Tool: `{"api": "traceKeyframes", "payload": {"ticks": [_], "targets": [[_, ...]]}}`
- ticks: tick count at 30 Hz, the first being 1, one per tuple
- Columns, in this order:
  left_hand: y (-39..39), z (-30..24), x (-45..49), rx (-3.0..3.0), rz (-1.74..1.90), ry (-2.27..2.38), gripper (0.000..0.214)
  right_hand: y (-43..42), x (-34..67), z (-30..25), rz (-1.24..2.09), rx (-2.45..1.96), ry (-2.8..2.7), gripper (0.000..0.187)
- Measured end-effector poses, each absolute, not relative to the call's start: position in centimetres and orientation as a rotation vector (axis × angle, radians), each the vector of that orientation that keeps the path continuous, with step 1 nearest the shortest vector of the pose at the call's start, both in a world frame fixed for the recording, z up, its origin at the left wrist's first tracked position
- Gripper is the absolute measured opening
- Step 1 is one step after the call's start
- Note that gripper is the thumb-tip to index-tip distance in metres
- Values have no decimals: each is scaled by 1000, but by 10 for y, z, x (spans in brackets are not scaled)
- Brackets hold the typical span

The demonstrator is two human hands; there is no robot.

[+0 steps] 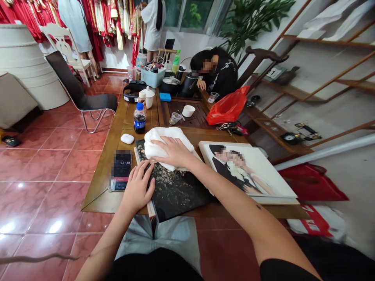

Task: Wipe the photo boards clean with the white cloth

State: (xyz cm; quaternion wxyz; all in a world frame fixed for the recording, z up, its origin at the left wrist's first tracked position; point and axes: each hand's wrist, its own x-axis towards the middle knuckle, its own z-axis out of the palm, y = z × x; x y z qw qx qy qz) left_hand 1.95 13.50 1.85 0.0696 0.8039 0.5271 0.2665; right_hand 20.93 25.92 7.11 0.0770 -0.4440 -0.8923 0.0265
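A black album with gold speckles (175,191) lies on the near edge of a low wooden table (102,171). My left hand (137,186) rests flat on the album's left edge, fingers stretched out. My right hand (172,152) presses a white cloth (164,142) down on the album's far end, fingers spread over it. A second album with a photo cover (258,171) lies just right of the black one.
A phone (121,170) and a small white case (127,138) lie left of the album. Further back stand a cola bottle (140,118), cups, a red plastic bag (227,107) and a kettle. A person leans on the table's far end. A black chair (79,91) stands left.
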Motion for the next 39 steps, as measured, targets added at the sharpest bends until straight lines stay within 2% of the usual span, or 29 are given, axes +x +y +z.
{"api": "traceKeyframes", "payload": {"ticks": [9,18,28,33,39], "targets": [[135,18,20,2408,808,1599,48,243,252,66,68,-1356,-2657,69],[134,19,20,2425,804,1589,48,166,291,50,4,-1312,-2611,66],[135,17,20,2421,832,1581,49,101,299,38,-114,-1236,-2577,70],[135,18,20,2420,822,1582,48,99,288,41,-73,-1162,-2631,76],[135,17,20,2424,820,1578,48,131,280,51,21,-1220,-2665,72]]}}
